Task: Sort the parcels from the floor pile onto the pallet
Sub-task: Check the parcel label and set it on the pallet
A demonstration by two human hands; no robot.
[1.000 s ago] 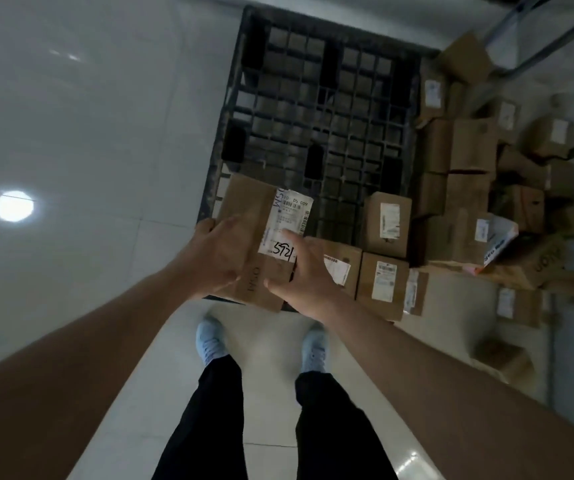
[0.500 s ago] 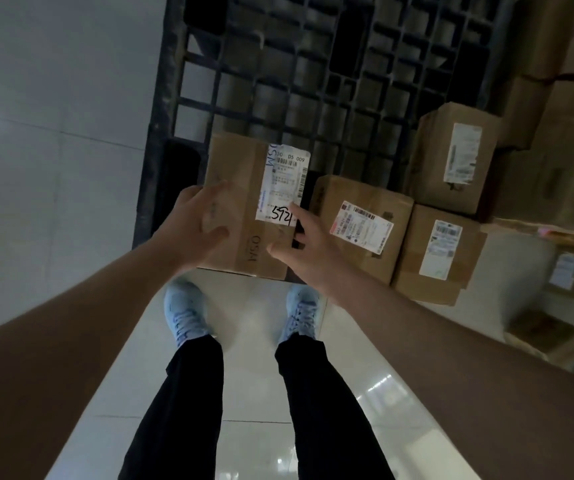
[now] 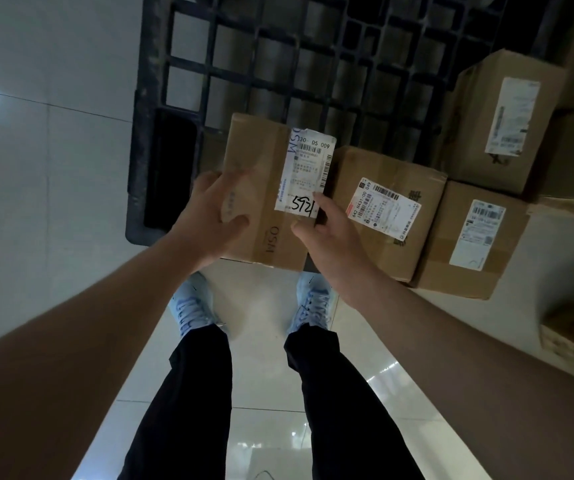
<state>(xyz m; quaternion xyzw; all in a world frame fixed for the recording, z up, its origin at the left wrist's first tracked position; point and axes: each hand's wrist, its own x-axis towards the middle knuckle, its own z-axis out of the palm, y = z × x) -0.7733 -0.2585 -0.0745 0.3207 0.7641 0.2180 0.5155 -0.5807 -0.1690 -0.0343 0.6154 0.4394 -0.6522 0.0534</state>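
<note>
I hold a brown cardboard parcel [image 3: 264,168] with a white shipping label and the handwritten number 5921. My left hand [image 3: 209,216] grips its left side, fingers blurred. My right hand [image 3: 327,237] grips its right edge, thumb on top near the label. The parcel is over the near left corner of the black grid pallet [image 3: 278,64], and its near end overhangs the pallet's edge. Whether it rests on the pallet I cannot tell.
Three labelled parcels sit at the pallet's near right: one [image 3: 392,216] right beside the held parcel, another [image 3: 469,244] further right, a taller one [image 3: 500,119] behind them. A small box [image 3: 572,330] lies on the floor at far right. My shoes [image 3: 192,306] stand on glossy white tiles.
I have leaned down and closer to the pallet. The parcel has come lower over the pallet's near left corner, beside the neighbouring parcel. Both hands stay on its sides.
</note>
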